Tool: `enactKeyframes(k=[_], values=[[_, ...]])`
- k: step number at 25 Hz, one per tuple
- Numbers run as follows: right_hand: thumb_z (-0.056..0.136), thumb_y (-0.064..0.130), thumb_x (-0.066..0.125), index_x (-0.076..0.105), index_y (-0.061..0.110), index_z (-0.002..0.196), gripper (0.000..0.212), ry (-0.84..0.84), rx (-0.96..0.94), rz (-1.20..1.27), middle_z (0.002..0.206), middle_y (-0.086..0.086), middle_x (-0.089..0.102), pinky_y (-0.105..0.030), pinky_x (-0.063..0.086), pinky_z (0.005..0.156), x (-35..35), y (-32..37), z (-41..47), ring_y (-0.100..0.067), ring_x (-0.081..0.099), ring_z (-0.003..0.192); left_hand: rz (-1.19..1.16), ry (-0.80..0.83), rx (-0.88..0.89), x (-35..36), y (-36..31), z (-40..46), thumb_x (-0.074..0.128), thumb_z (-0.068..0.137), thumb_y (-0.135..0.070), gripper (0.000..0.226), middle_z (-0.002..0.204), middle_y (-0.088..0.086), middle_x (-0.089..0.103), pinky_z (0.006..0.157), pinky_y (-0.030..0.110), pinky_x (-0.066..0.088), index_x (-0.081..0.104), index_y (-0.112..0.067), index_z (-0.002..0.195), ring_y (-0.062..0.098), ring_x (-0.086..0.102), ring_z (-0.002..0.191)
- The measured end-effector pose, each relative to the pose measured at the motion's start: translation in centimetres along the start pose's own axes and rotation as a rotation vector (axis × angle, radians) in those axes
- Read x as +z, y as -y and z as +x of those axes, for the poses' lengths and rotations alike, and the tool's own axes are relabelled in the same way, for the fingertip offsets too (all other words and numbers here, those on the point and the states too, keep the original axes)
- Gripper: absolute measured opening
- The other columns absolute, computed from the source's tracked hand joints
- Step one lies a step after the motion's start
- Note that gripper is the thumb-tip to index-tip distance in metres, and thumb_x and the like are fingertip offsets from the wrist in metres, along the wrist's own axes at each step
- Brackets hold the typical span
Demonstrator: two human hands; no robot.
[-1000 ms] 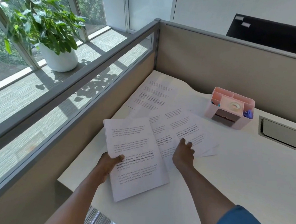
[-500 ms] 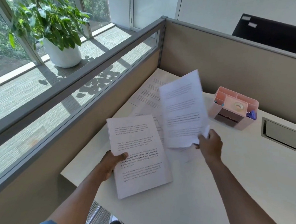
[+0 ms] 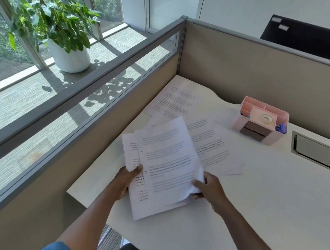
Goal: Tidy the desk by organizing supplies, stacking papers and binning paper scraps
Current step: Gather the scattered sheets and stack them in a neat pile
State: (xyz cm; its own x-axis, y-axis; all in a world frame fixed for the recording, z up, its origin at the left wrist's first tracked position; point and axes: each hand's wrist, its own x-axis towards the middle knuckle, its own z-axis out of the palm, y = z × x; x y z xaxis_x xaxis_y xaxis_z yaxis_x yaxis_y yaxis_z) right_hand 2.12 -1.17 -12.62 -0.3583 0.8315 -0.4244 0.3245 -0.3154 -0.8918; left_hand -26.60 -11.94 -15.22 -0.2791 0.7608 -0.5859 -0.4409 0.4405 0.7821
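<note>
Holding a stack (image 3: 143, 199) of printed pages over the near-left corner of the bench (image 3: 273, 205), the left hand (image 3: 125, 181) grips the stack's left edge, thumb on top and fingers hidden beneath. The right hand (image 3: 208, 189) pinches the lower right corner of a single sheet (image 3: 169, 159), thumb above and fingers curled under, and the sheet lies askew over the stack, curling up at that corner. Its text is blurred and cannot be read.

Beyond the stack, more pages (image 3: 209, 141) lie flat and overlapping on the bench, the farthest one (image 3: 176, 101) reaching toward the corner where the partition walls (image 3: 255, 73) meet; sun glare washes out its upper part. A small white scrap (image 3: 234, 170) sits just right of these pages. Farther right of the stack, near the back partition, stands a pink organizer (image 3: 261, 122) with a tape roll on top; what fills its compartments is too small to tell. To the right of the stack and nearer than the organizer, the bench surface is wide and bare up to the frame edge, where a recessed grey slot (image 3: 318, 153) is cut off. The stack's bottom corner hangs near the bench's front edge. Left of the stack, past the glass-topped partition, a potted plant (image 3: 67, 41) stands on the floor by the window.
</note>
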Motion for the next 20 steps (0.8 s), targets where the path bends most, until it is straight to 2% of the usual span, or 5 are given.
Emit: enactKeyframes(k=[4, 7, 9, 13, 20], values=[[0.090, 0.010, 0.068, 0.068, 0.016, 0.102, 0.014, 0.104, 0.055, -0.022, 0.094, -0.004, 0.076, -0.032, 0.057, 0.053, 1.7, -0.6, -0.7, -0.020, 0.072, 0.067, 0.000, 0.039, 0.037, -0.1, 0.1, -0.1, 0.078, 0.079, -0.029, 0.051, 0.118, 0.010, 0.074, 0.093, 0.049, 0.057, 0.065, -0.013, 0.126, 0.030, 0.072, 0.107], [0.089, 0.012, 0.069, 0.068, 0.014, 0.107, 0.018, 0.155, 0.058, -0.044, 0.098, -0.002, 0.076, -0.032, 0.057, 0.055, 2.4, -0.5, -0.7, -0.021, 0.073, 0.074, -0.012, 0.049, 0.032, -0.1, 0.3, 0.0, 0.078, 0.080, -0.017, 0.047, 0.118, 0.013, 0.074, 0.088, 0.046, 0.059, 0.065, -0.010, 0.125, 0.032, 0.072, 0.105], [0.089, 0.012, 0.068, 0.068, 0.014, 0.107, 0.018, 0.155, 0.057, -0.047, 0.098, -0.002, 0.076, -0.032, 0.057, 0.056, 2.6, -0.3, -0.5, -0.022, 0.073, 0.075, -0.011, 0.049, 0.026, -0.2, 0.3, 0.1, 0.078, 0.081, -0.014, 0.046, 0.117, 0.013, 0.074, 0.089, 0.048, 0.059, 0.065, -0.010, 0.125, 0.033, 0.072, 0.105], [0.091, 0.010, 0.065, 0.068, 0.016, 0.102, 0.013, 0.115, 0.064, -0.014, 0.092, -0.001, 0.077, -0.032, 0.056, 0.056, 3.1, -0.3, -0.3, -0.021, 0.071, 0.065, -0.016, 0.062, 0.031, -0.1, 0.2, 0.3, 0.081, 0.076, -0.015, 0.053, 0.119, 0.013, 0.073, 0.096, 0.054, 0.055, 0.065, -0.010, 0.126, 0.034, 0.071, 0.108], [0.091, 0.008, 0.065, 0.068, 0.010, 0.105, 0.014, 0.085, 0.116, 0.090, 0.097, -0.006, 0.076, -0.033, 0.057, 0.059, 3.6, -1.0, -0.3, -0.022, 0.071, 0.069, -0.032, 0.033, 0.024, -0.1, 0.3, 0.3, 0.079, 0.081, -0.009, 0.045, 0.117, 0.011, 0.074, 0.093, 0.049, 0.057, 0.066, -0.011, 0.124, 0.031, 0.072, 0.106]])
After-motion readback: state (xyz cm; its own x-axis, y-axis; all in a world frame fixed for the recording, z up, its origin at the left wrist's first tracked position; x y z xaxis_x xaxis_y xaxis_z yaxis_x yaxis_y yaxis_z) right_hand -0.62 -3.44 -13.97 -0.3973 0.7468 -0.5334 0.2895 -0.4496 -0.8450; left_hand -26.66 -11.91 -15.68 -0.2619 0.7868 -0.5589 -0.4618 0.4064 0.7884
